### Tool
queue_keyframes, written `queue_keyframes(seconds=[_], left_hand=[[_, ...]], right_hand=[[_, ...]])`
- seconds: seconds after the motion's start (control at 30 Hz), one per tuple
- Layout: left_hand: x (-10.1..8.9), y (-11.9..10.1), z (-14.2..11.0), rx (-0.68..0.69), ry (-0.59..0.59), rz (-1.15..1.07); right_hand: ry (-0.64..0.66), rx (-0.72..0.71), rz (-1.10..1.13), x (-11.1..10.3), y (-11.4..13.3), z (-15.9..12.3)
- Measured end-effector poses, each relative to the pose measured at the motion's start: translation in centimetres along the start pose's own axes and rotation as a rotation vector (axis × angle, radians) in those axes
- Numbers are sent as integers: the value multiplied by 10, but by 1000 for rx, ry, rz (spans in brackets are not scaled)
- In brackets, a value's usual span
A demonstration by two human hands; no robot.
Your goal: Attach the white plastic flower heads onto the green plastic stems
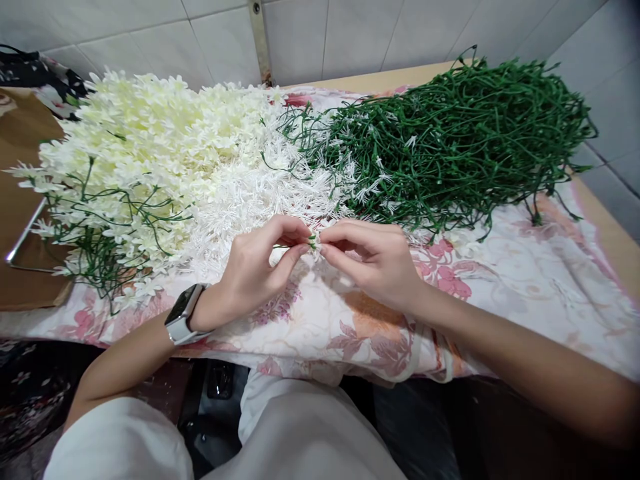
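Observation:
My left hand (260, 267), with a watch on its wrist, pinches a green plastic flower stem (313, 241) between thumb and finger. Facing it, my right hand (375, 257) is closed in a pinch at the stem's tip, on a small white piece that its fingers mostly hide. The fingertips of both hands nearly meet above the cloth. Just beyond them spreads a pile of thin white plastic sprigs (265, 193). Green stems (480, 133) are heaped at the back right, with a few white sprigs on them. Cream artificial blossoms (165, 133) fill the back left.
A floral cloth (525, 287) covers most of the wooden table (617, 247). Several stems with white blossoms (115, 233) lie at the left front of the heap, by a brown box (30, 280) with a metal rod. A tiled wall (360, 33) closes off the back.

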State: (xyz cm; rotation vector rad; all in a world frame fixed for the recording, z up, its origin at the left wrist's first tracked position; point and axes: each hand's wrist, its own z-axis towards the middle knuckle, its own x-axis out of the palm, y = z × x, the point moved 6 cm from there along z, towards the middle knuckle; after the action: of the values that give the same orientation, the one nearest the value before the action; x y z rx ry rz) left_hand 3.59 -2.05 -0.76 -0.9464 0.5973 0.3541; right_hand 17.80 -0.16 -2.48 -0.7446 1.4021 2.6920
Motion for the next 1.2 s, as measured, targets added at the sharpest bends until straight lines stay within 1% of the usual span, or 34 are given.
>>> queue_keyframes(seconds=[0.17, 0.33, 0.47, 0.53, 0.6, 0.63, 0.67, 0.7, 0.73, 0.77, 0.8, 0.83, 0.87, 0.9, 0.93, 1.0, 1.07, 1.13, 1.2], left_hand=[[2, 2, -3, -28, 8, -46], [3, 2, -5, 12, -16, -31], [5, 2, -7, 11, -17, -42], [3, 1, -5, -10, -30, -76], [-2, 3, -1, -86, -69, -172], [-5, 5, 1, -142, -103, -236], [-8, 7, 3, -204, -137, -305], [-10, 10, 5, -267, -163, -368], [-10, 13, 6, -326, -165, -422], [-8, 15, 6, -379, -135, -465], [-4, 16, 6, -418, -74, -498], [2, 17, 4, -443, 5, -520], [10, 17, 1, -459, 93, -527], [17, 16, -2, -463, 173, -524], [23, 16, -6, -460, 242, -516], [33, 14, -14, -448, 345, -488], [39, 13, -20, -409, 417, -391], [38, 11, -22, -323, 436, -166], [32, 7, -20, -190, 399, 107]], right_hand=[[-3, 31, 32, 3, -1, -2], [-1, 38, 33, 4, -2, -2], [-10, 32, 38, 6, -2, -4], [-13, 40, 50, 6, -1, -4], [-20, 46, 94, 3, -1, -2], [-47, 38, 124, -2, -1, 1], [-106, 26, 155, -10, -3, 5], [-195, 1, 179, -21, -5, 9], [-328, -18, 180, -34, -10, 12], [-493, -28, 173, -50, -15, 13], [-598, -49, 164, -61, -20, 15], [-635, -62, 141, -68, -24, 18], [-643, -65, 103, -73, -27, 21], [-600, -48, 57, -73, -29, 24], [-523, -23, 2, -70, -30, 27], [-278, 23, -110, -54, -28, 29], [-16, 45, -229, -32, -24, 26], [162, 64, -357, -13, -23, 19], [259, 106, -462, 0, -27, 14]])
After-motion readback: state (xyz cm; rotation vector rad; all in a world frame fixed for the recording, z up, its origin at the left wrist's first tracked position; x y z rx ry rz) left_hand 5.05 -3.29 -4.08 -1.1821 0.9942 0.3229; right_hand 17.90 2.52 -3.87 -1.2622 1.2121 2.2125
